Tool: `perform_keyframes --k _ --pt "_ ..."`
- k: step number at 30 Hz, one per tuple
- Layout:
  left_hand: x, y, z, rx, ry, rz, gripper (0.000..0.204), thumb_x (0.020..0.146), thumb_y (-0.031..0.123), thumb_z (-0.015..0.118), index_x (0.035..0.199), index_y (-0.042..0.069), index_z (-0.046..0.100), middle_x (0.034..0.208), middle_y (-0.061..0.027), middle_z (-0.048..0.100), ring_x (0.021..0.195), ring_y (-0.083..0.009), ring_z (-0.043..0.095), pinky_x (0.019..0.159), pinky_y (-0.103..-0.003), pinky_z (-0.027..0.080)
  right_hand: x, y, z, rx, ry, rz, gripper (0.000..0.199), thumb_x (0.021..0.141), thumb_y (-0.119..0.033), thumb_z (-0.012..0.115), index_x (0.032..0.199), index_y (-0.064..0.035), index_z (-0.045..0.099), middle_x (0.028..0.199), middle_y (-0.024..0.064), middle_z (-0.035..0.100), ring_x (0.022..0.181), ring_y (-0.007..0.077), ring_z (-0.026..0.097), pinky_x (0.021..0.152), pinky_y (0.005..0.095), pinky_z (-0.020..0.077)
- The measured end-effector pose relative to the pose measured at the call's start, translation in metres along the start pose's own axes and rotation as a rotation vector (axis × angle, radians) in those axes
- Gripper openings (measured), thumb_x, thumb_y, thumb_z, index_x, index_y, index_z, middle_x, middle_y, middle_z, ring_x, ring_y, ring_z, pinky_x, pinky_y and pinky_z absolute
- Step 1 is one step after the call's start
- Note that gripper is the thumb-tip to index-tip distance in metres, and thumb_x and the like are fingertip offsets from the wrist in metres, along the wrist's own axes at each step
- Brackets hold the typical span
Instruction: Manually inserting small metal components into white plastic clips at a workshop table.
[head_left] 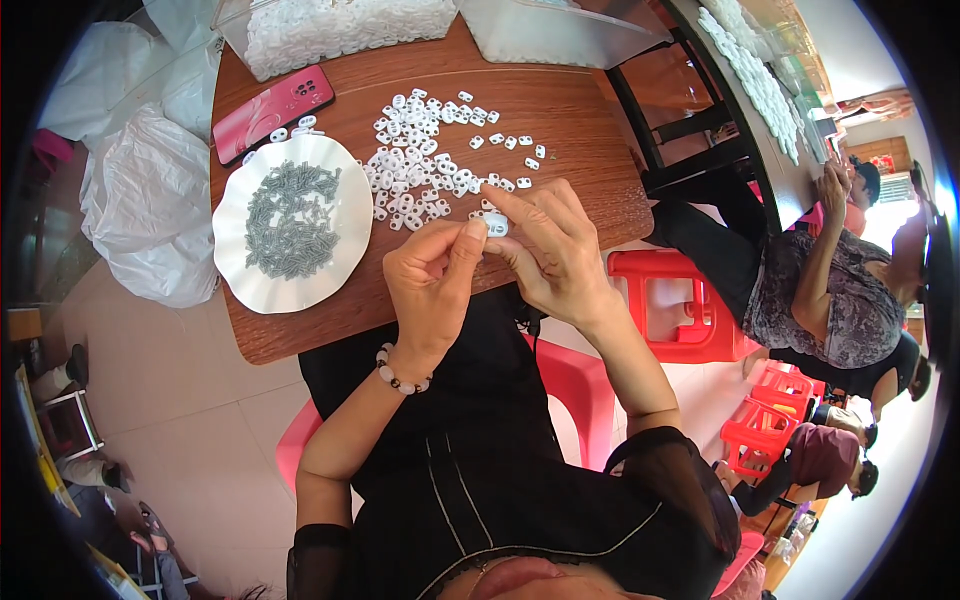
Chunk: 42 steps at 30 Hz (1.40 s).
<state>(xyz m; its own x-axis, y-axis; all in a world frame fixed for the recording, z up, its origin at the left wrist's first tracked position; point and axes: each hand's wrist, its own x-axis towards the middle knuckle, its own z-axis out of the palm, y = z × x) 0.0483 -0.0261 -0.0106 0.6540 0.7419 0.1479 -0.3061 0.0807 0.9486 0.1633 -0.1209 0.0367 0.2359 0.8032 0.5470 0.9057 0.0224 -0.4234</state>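
Note:
Between my two hands, above the front edge of the brown table, is a small white oval plastic piece (495,225) with two holes. My left hand (435,282) pinches at its left side with thumb and fingertips. My right hand (555,255) holds the piece from the right, its thumb below and its index finger above. Just beyond my hands lies a loose pile of similar white two-hole pieces (415,150). To the left, a white scallop-edged plate (232,255) holds many small grey metal pins or screws (290,235).
A pink phone (272,112) lies at the table's left edge, with a few white pieces beside it. Clear bins of white parts (345,35) stand at the back. White plastic bags (150,205) hang at left. Red stools (680,305) and other people (830,290) are at right.

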Motion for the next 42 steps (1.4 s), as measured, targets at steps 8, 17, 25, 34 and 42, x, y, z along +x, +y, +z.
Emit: perform_keyframes --k 8,17,25,34,42 --pt "0.001 -0.006 0.002 0.020 -0.002 -0.007 0.020 0.092 0.013 0.063 0.084 -0.005 0.068 0.070 0.0024 0.056 0.060 -0.0017 0.041 0.053 -0.019 0.033 0.003 0.007 -0.001 0.021 -0.033 0.011 0.036 0.073 -0.004 0.073 0.107 -0.0018 0.065 0.083 0.0098 0.061 0.077 0.0275 0.054 0.067 0.0356 0.0460" --pt "0.002 -0.034 -0.006 0.087 0.035 -0.081 0.032 0.093 0.013 0.057 0.064 -0.001 0.057 0.054 0.0031 0.051 0.051 -0.0016 0.042 0.046 -0.021 0.032 0.120 0.117 -0.046 -0.223 0.317 0.082 0.023 0.082 -0.018 0.067 0.099 -0.0030 0.069 0.085 0.0150 0.068 0.071 0.0239 0.064 0.061 0.0336 0.0494" --pt "0.003 -0.039 -0.001 0.162 0.031 -0.017 0.032 0.091 0.012 0.059 0.061 0.000 0.056 0.049 0.0008 0.047 0.046 -0.0038 0.038 0.044 -0.025 0.029 0.186 0.228 -0.047 -0.560 0.247 0.463 0.034 0.079 -0.030 0.066 0.103 -0.0059 0.069 0.094 0.0132 0.070 0.096 0.0324 0.065 0.084 0.0411 0.0502" --pt "0.004 -0.039 -0.006 0.169 -0.008 -0.015 0.032 0.092 0.012 0.058 0.063 0.000 0.056 0.057 0.0030 0.051 0.052 -0.0013 0.040 0.047 -0.020 0.031 0.122 0.150 -0.003 -0.311 0.398 -0.038 0.016 0.080 -0.016 0.069 0.092 -0.0065 0.070 0.082 0.0106 0.068 0.077 0.0296 0.060 0.070 0.0391 0.0488" --pt "0.004 -0.040 -0.004 0.143 0.018 -0.024 0.032 0.090 0.011 0.060 0.060 0.000 0.053 0.052 0.0002 0.048 0.048 -0.0047 0.040 0.045 -0.025 0.030 0.060 0.081 0.038 -0.044 -0.203 0.042 0.015 0.078 -0.010 0.070 0.092 -0.0053 0.068 0.082 0.0102 0.067 0.079 0.0292 0.058 0.072 0.0389 0.0481"
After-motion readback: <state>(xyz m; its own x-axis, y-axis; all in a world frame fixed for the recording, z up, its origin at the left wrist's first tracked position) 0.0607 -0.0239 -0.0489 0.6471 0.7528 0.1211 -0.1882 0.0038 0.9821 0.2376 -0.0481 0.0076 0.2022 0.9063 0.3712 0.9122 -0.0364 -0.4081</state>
